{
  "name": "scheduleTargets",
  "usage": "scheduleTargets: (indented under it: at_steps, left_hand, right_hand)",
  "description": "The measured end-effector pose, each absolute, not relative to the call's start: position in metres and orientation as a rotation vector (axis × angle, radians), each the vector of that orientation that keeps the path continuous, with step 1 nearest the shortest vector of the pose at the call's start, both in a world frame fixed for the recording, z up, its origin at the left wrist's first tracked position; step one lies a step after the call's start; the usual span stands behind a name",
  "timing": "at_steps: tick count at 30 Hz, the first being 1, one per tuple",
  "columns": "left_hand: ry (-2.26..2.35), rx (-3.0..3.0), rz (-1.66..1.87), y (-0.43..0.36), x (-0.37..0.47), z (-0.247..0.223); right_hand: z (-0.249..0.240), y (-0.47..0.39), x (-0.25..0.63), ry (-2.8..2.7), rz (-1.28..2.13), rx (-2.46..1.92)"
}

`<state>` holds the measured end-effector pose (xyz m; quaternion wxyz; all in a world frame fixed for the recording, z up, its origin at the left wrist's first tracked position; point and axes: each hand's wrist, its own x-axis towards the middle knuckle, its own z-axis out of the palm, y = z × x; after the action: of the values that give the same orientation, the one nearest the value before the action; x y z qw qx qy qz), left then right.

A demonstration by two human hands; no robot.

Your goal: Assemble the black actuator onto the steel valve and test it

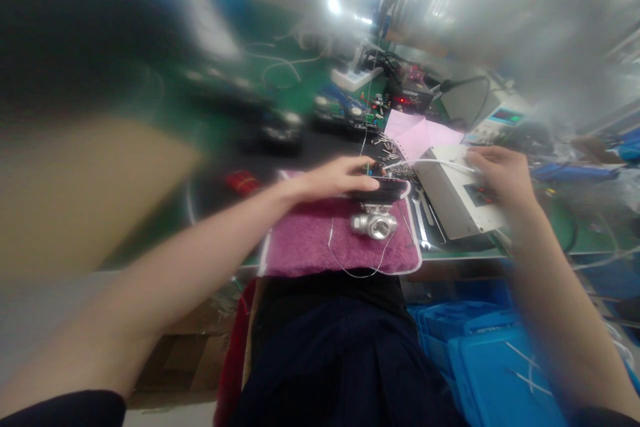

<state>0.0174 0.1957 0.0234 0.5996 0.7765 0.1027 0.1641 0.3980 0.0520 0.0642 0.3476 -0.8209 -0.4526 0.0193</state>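
Dark clothing (345, 360) fronts a purple towel (300, 240) bearing the metal valve (370, 223), probably heavy, best held by its black housing (387, 193), which the left hand (343, 177) clasps, grip part-open, while what the right hand (505, 173) holds is unclear.

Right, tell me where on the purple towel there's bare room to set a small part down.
The purple towel looks bare at left, between its left edge and the thin wire loop. Its right side is crowded: the metal valve is there, with wrenches and the pale box just beyond. Small metal parts lie past the left hand.
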Motion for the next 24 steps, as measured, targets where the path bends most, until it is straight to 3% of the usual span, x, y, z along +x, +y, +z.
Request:
scheduleTargets:
  at_steps: [24]
  left_hand:
    - [0.256,1.817,0.393,0.1959,0.0187,0.0214]
  right_hand:
    - [0.0629,0.0518,0.4001,-1.164,0.048,-2.133]
